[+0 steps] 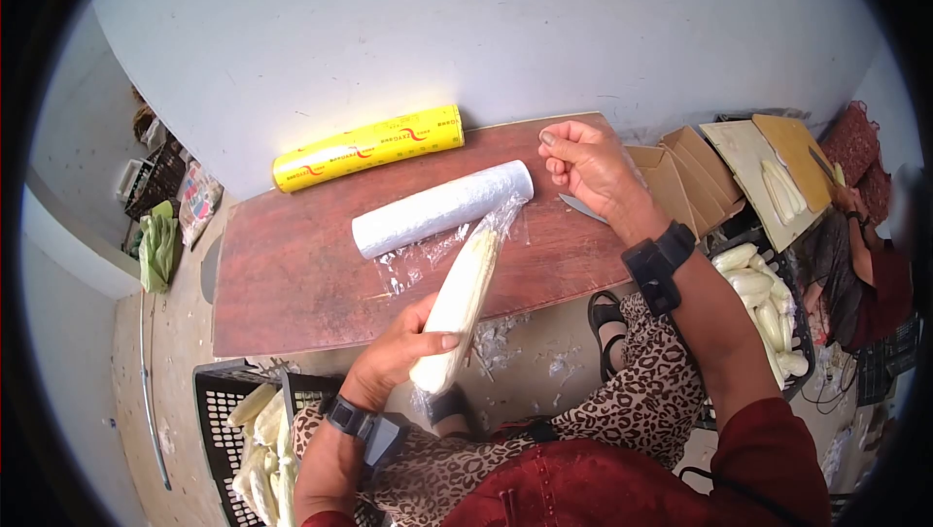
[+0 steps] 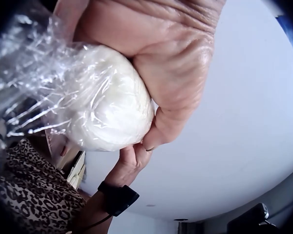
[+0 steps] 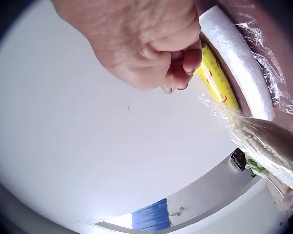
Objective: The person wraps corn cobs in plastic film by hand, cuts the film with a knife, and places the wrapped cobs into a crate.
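My left hand (image 1: 398, 352) grips a pale ear of corn (image 1: 462, 299) near its thick end, the thumb lying across it. Clear cling film (image 2: 44, 73) is wrapped round the corn and bunches loosely past that end. Kernel rows show through the film in the right wrist view. At the tip, crumpled film overlaps the right end of the white cling film roll (image 1: 442, 208) on the table. Raised above the table's right side, my right hand (image 1: 593, 168) has curled fingers, with nothing visible in them. A knife blade (image 1: 581, 206) lies just below it.
A yellow printed roll (image 1: 369, 148) lies on the red-brown table (image 1: 282, 279) along the wall. Crates of corn stand at lower left (image 1: 209, 420) and right (image 1: 802, 352). Beyond an open cardboard box (image 1: 680, 177), another person's arm (image 1: 860, 236) reaches over a board bearing corn.
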`<state>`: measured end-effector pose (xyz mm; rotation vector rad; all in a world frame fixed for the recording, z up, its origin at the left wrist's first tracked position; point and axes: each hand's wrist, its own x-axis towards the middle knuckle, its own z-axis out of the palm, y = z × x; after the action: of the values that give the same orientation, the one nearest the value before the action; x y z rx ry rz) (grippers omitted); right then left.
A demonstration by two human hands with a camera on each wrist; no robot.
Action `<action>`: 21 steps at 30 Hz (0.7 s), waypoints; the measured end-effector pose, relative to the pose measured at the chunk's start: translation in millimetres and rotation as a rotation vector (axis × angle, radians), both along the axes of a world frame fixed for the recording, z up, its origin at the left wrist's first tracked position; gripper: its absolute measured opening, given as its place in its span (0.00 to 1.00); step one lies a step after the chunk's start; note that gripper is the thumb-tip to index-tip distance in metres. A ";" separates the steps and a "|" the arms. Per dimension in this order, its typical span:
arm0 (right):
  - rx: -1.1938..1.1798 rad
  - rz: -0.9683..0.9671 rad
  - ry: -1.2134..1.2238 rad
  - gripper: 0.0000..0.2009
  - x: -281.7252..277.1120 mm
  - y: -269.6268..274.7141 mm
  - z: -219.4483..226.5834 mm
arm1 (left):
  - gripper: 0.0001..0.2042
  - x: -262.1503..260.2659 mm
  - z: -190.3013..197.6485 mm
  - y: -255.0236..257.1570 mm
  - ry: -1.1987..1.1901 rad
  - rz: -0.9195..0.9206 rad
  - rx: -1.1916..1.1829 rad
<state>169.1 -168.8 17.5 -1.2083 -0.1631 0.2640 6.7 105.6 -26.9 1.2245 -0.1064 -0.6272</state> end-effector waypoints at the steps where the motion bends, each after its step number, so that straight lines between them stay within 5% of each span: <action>1: -0.001 -0.003 0.008 0.07 3.6 -8.4 -0.2 | 0.31 -0.1 -0.3 0.6 -0.007 0.005 0.005; 9: -0.289 0.444 0.270 0.25 -36.4 29.2 -9.8 | 0.28 1.8 -1.0 -9.3 -0.108 0.141 0.154; 12: -0.301 0.462 0.215 0.34 -49.5 43.0 -8.5 | 0.27 2.8 -5.7 -18.2 -0.249 0.158 0.288; 21: -0.364 0.237 0.061 0.10 -39.5 43.9 -18.6 | 0.26 2.1 -7.2 -19.6 -0.258 0.113 0.373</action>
<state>129.6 -124.9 -1.1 -1.5410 -0.2116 0.5543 8.8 86.0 -34.1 1.6581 -0.1394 -0.3970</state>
